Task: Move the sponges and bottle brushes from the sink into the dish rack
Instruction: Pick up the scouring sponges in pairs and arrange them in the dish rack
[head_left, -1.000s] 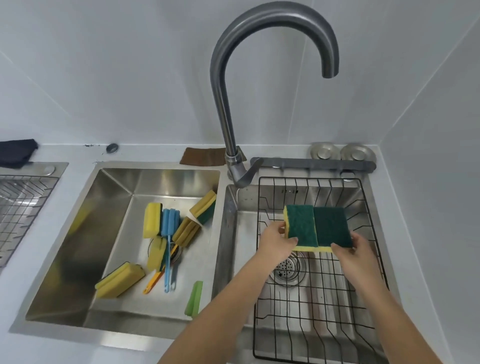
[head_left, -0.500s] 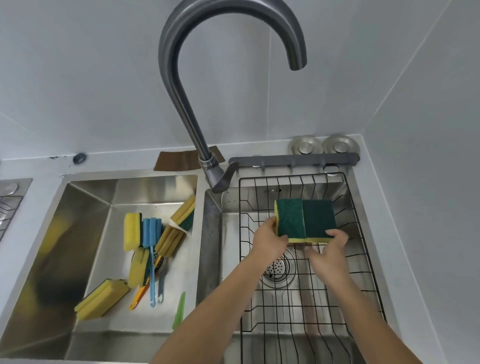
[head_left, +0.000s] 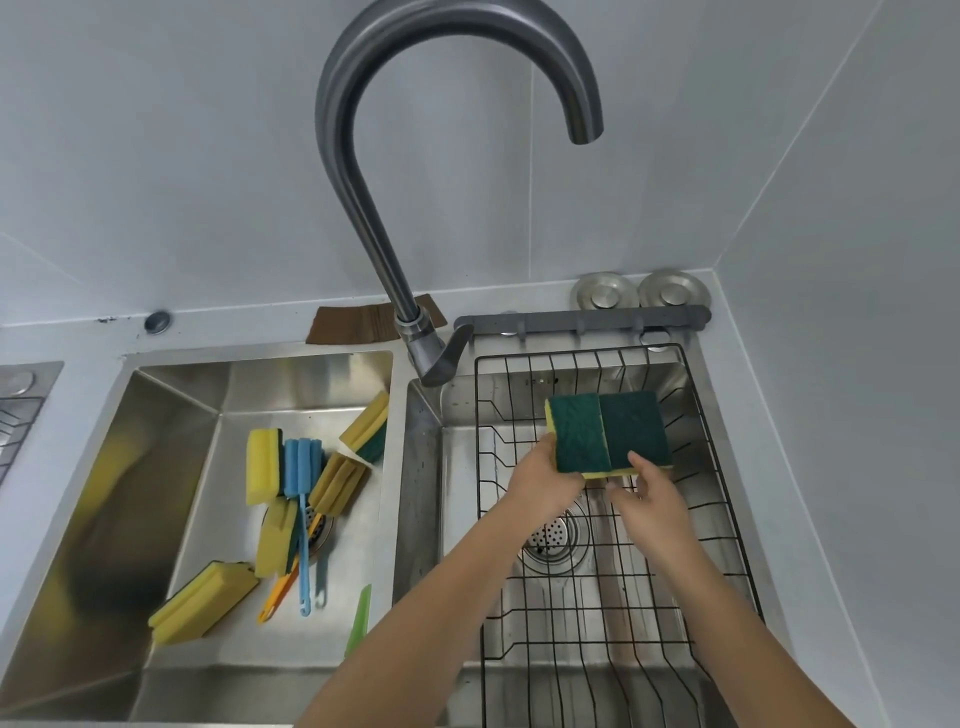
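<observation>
Sponges are lying scattered in the left sink basin: a yellow one is resting flat near the front left, another is standing on edge beside the blue bottle brush, whose thin handle is running toward the front, and a green-backed one is leaning against the basin's right wall, with an orange-handled brush partly hidden under the pile. They are likely feeling light, soft and springy, possibly wet and a little slick, so pinching across the short edges is looking safest; the brushes are stiff only along their handles, which are the natural place to grip. Further right, the left hand is pinching the near left edge of the green-topped sponge, fingers curled under it. That sponge and its darker twin are sitting side by side, touching, over the back of the black wire dish rack in the right basin; whether they are already resting on the wires is hard to tell. The right hand is half open, its fingertips just touching the near edge of the darker sponge rather than gripping it. Compared with half a second ago, the right hand's fingers are loosening off the sponge and drawing back toward the person, while the left hand is keeping its hold.
</observation>
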